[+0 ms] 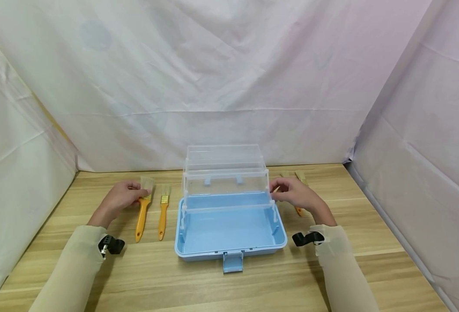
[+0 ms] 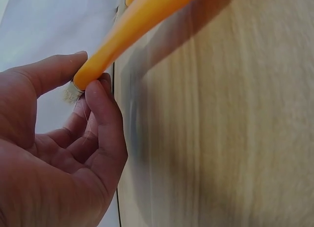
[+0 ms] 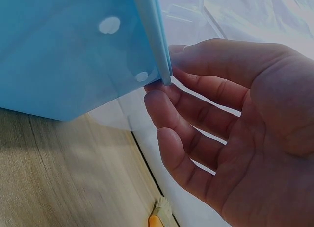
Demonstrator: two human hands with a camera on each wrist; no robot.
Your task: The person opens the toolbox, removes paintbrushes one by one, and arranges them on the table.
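In the head view, a light blue toolbox point(image 1: 229, 232) stands open at the middle of the wooden table, its clear trays point(image 1: 225, 175) raised at the back. My left hand point(image 1: 122, 198) pinches a paintbrush point(image 1: 141, 223) with an orange handle near its metal band. The left wrist view shows thumb and fingertips on that paintbrush point(image 2: 132, 28), partly hiding its bristles. At the toolbox's right rear, my right hand point(image 1: 297, 194) holds the rim. Seen from the right wrist, the thumb is at the rim of the toolbox point(image 3: 64, 50) and the curled fingers are below.
A smaller paintbrush point(image 1: 162, 221) lies between the left hand and the toolbox. More paintbrushes point(image 1: 301, 176) lie at the right, partly behind the right hand. A latch point(image 1: 233, 262) hangs at the toolbox's front. White cloth point(image 1: 229, 78) encloses the back and sides.
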